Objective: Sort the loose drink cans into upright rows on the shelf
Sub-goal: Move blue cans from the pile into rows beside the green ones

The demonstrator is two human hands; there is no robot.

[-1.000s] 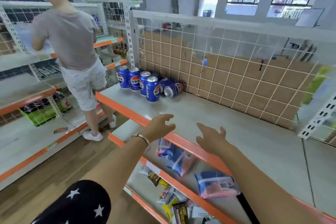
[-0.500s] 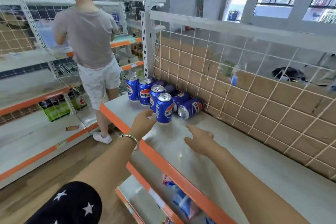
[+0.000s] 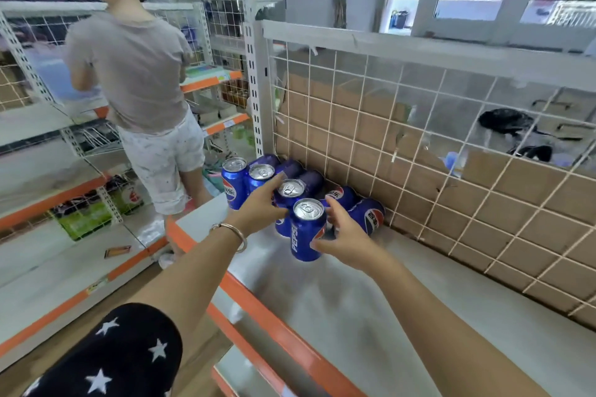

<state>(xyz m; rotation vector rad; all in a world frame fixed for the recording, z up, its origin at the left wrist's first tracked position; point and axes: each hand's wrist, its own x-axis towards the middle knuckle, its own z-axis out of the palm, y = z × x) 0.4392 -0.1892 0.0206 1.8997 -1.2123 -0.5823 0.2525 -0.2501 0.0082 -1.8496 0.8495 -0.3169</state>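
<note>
Several blue Pepsi cans crowd the left end of the grey shelf (image 3: 338, 309). Some stand upright in a diagonal line; the front can (image 3: 306, 235) is nearest me and the far-left can (image 3: 234, 184) stands by the shelf corner. Two blue cans lie on their sides (image 3: 371, 214) against the wire back, and purple ones lie behind the line (image 3: 292, 167). My left hand (image 3: 258, 206) grips the upright can behind the front one (image 3: 290, 192), thumb above and fingers below. My right hand (image 3: 343, 232) wraps the front can's right side, thumb in front and fingers behind.
A white wire grid (image 3: 419, 145) backed with cardboard closes the shelf's rear. An orange lip (image 3: 258, 303) runs along the front edge. Another person (image 3: 138, 90) stands at the neighbouring shelves to the left, close to the shelf corner. Bare grey shelf stretches to the right.
Both hands have reached forward from the shelf's front edge to the cans. The left now grips the second can in the line and the right closes round the front can.
</note>
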